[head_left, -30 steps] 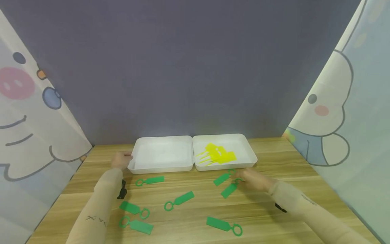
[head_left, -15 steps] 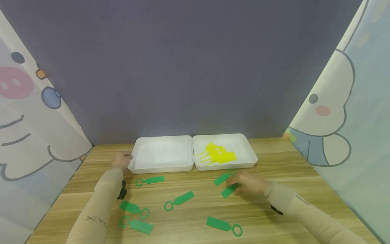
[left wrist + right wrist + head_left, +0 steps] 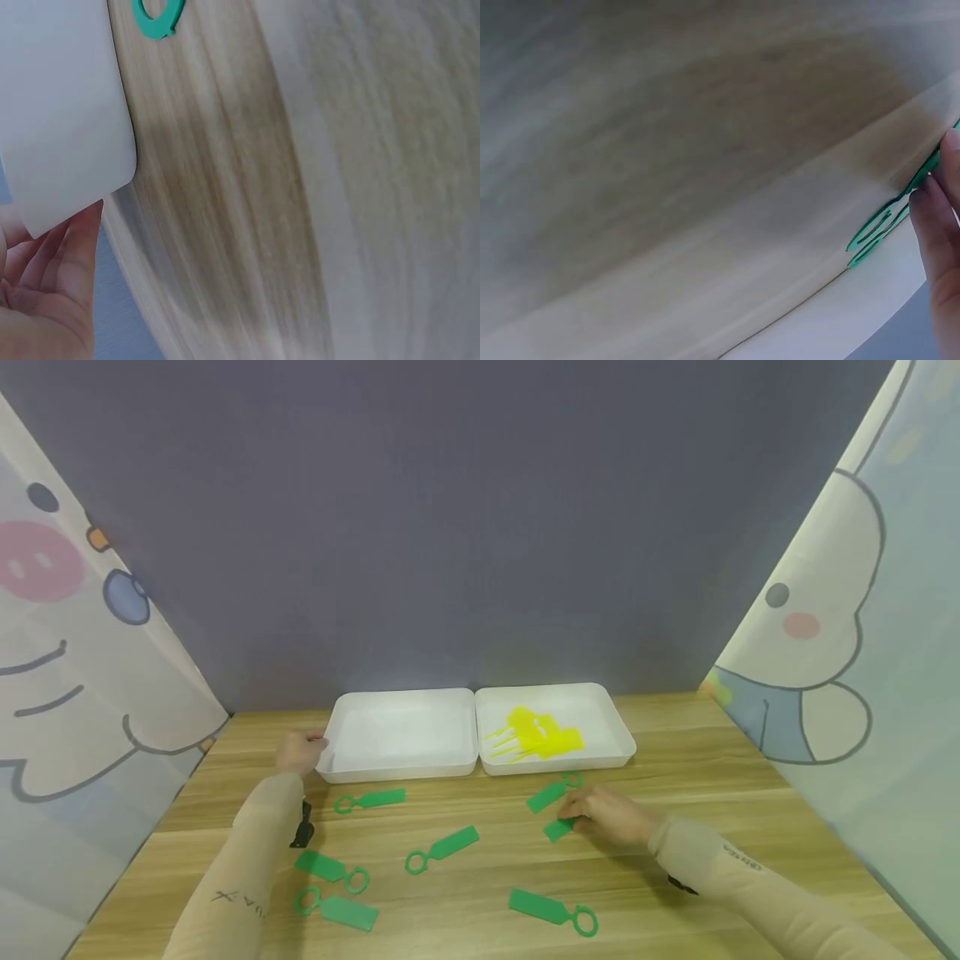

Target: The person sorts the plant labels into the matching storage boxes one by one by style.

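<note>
At the left end of the left white tray [image 3: 405,735], my left hand [image 3: 300,752] pinches the rim. In the left wrist view, the fingers of that hand [image 3: 56,292] lie against the tray's corner [image 3: 60,112]. My right hand [image 3: 611,814] pinches a flat green tag [image 3: 557,830] on the table, covering its ring end in the head view. Thumb and fingers of the right hand [image 3: 945,232] meet at the tag in the right wrist view. Just beyond it lies another green ring tag [image 3: 546,797], close to the fingertips.
A second white tray [image 3: 603,718] adjoins the left one and holds flat yellow pieces [image 3: 540,735] with thin strips. More green ring tags lie about the wooden table, such as the middle tag [image 3: 453,842] and the front tag [image 3: 537,905]. A dark panel [image 3: 465,527] stands behind.
My right hand has shifted slightly left and nearer, from the ring ends of two tags onto the nearer tag. The left hand still holds the tray rim.
</note>
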A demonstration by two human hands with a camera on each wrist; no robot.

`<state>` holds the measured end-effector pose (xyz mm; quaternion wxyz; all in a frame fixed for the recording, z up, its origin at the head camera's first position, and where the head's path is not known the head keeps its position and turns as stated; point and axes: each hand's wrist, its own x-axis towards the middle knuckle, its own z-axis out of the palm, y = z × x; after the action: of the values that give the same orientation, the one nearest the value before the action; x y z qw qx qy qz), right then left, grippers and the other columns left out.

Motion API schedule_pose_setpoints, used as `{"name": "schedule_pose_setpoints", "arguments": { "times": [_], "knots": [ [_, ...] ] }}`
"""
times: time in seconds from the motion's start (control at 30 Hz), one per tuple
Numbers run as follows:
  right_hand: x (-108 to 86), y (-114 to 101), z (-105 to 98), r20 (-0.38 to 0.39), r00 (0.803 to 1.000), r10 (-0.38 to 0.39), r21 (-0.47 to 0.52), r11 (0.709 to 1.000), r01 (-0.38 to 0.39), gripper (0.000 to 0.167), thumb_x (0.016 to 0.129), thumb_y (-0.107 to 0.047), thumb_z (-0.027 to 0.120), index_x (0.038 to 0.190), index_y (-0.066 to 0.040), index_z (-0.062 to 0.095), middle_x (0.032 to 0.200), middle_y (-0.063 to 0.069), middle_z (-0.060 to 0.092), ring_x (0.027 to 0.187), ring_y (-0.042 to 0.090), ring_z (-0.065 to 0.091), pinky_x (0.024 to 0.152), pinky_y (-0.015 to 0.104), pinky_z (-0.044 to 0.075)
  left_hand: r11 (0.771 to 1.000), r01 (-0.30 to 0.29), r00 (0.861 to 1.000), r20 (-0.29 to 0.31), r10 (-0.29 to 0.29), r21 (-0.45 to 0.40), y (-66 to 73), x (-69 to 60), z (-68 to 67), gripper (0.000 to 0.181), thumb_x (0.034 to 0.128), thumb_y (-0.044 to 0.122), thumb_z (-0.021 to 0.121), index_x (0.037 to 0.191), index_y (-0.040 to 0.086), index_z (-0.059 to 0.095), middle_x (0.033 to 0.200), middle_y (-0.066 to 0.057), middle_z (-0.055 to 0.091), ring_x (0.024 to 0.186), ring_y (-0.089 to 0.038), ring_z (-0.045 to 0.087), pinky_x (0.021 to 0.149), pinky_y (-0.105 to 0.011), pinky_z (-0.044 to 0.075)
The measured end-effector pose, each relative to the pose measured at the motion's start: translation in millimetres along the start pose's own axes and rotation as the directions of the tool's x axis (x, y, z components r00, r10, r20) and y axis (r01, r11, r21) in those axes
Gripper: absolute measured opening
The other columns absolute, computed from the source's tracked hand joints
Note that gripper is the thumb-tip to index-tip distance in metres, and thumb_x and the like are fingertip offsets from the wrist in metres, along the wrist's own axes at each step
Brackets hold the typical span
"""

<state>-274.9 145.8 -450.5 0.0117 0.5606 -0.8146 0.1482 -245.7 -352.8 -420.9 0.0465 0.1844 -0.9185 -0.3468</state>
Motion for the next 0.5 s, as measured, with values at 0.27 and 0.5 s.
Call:
{"name": "schedule_pose_setpoints", "arguments": {
  "times": [0.27, 0.5],
  "knots": [
    [2.5, -5, -4, 0.042, 0.999, 0.010, -0.047, 0.999, -0.008, 0.027, 0.073, -0.007, 0.072, 0.100, -0.005, 0.069, 0.095, 0.000, 0.065, 0.087, 0.010, 0.061, 0.075, 0.019, 0.052, 1.000, 0.014, 1.000, 0.000, -0.014, -0.010, 1.0, 1.5, -0.4, 0.038, 0.0941, 0.015, 0.042, 0.123, -0.007, 0.051, 0.127, -0.029, 0.048, 0.114, -0.044, 0.048, 0.090, -0.050, 0.044],
    [5.3, -7, -11, 0.094, 0.995, 0.040, -0.017, 0.999, -0.038, 0.026, 0.075, -0.008, 0.072, 0.100, -0.004, 0.069, 0.092, 0.000, 0.063, 0.083, 0.010, 0.060, 0.072, 0.017, 0.051, 1.000, 0.013, 1.000, 0.010, -0.013, -0.014, -3.8, 3.0, 1.2, 0.038, 0.0945, 0.016, 0.043, 0.124, -0.007, 0.051, 0.127, -0.029, 0.048, 0.114, -0.045, 0.048, 0.089, -0.050, 0.045]
  ]
}}
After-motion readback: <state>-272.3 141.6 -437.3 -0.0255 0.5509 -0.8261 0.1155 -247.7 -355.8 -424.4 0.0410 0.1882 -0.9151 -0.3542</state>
